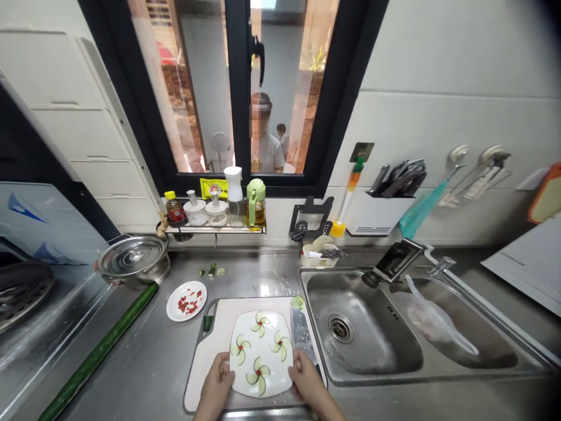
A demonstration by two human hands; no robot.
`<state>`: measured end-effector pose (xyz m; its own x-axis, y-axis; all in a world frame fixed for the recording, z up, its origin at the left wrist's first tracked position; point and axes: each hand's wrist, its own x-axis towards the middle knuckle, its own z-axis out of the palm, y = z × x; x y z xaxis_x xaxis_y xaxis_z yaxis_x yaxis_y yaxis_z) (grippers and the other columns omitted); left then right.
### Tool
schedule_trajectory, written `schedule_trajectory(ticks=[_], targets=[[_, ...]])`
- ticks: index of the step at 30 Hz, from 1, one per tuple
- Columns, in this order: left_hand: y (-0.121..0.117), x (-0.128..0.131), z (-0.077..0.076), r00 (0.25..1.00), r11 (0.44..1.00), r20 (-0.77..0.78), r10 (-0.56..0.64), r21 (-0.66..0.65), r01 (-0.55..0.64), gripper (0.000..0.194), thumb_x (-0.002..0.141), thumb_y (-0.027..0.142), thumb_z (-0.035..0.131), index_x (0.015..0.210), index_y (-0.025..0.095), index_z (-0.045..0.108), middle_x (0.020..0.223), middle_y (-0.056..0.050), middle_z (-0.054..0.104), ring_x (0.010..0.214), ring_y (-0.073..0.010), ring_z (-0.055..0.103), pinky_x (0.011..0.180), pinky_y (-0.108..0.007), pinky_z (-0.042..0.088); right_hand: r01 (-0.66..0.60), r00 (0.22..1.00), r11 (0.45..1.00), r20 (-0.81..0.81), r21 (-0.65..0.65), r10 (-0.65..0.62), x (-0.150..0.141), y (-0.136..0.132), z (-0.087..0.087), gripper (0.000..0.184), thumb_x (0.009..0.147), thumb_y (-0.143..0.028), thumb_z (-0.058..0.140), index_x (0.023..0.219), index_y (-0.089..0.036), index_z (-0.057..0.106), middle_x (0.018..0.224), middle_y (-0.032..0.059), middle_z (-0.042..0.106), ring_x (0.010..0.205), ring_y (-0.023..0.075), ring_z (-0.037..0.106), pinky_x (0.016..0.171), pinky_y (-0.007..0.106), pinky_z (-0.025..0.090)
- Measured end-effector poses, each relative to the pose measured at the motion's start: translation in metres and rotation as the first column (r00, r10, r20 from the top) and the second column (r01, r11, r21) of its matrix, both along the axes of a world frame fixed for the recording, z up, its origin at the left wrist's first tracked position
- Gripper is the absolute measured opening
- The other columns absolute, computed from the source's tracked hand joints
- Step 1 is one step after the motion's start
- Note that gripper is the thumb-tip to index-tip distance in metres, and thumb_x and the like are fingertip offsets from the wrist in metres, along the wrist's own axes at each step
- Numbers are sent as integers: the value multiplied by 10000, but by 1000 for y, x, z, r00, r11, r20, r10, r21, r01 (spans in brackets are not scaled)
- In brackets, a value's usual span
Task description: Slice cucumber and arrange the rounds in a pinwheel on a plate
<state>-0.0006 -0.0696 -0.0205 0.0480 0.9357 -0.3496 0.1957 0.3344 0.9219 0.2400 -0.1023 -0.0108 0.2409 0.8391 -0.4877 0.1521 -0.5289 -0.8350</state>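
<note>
A white square plate with rounded corners is gripped at its sides by both hands. My left hand pinches the left edge; my right hand pinches the right edge. Several pinwheel flowers of thin green-rimmed cucumber slices, each with a red centre, decorate the plate. Beneath it is a pale cutting board with a grey rim; whether the plate touches the board I cannot tell. A wide-bladed knife lies on the board to the right, with a cucumber slice by its tip.
A small white plate holds red bits at the left. A long cucumber lies farther left, near a lidded steel pot. The double sink adjoins the board's right side. Condiment containers line the shelf under the window.
</note>
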Motion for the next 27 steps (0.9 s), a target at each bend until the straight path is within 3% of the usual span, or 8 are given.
schedule_trajectory(ticks=[6, 13, 18, 24, 27], targets=[[-14, 1, 39, 974, 998, 218, 64, 9, -67, 554, 645, 537, 692, 1064, 203, 548, 601, 40, 517, 523, -112, 473, 477, -198, 326, -35, 990, 993, -130, 110, 49, 9, -17, 48, 262, 684, -400, 536, 815, -243, 373, 524, -119, 378, 349, 51, 355, 341, 164, 220], [-33, 7, 77, 920, 990, 382, 85, -137, -35, 705, 606, 595, 728, 1163, 249, 469, 949, -67, 685, 676, -178, 621, 566, -248, 443, -5, 984, 989, -177, 146, 31, 15, -32, 87, 296, 695, -438, 553, 848, -234, 403, 538, -107, 447, 362, 45, 365, 332, 145, 210], [-42, 14, 86, 870, 976, 479, 116, -218, -10, 914, 563, 551, 779, 1309, 307, 311, 967, -78, 699, 740, -235, 650, 615, -308, 477, 16, 980, 992, -197, 127, 9, 17, -33, 91, 315, 680, -454, 581, 839, -238, 416, 544, -105, 461, 359, 46, 381, 324, 139, 201], [-40, 17, 79, 826, 974, 551, 118, -228, 12, 986, 576, 513, 782, 1364, 293, 232, 1004, -112, 689, 718, -229, 655, 629, -313, 480, 51, 972, 987, -235, 155, -14, 17, -31, 84, 323, 700, -462, 605, 865, -225, 460, 563, -86, 493, 371, 49, 392, 331, 142, 223], [-38, 18, 75, 821, 970, 553, 141, -243, -3, 995, 571, 486, 791, 1360, 293, 215, 995, -105, 685, 758, -237, 656, 622, -299, 474, 84, 957, 986, -287, 146, -39, 15, -31, 76, 413, 677, -531, 649, 904, -222, 497, 582, -66, 520, 419, 82, 460, 352, 160, 293]])
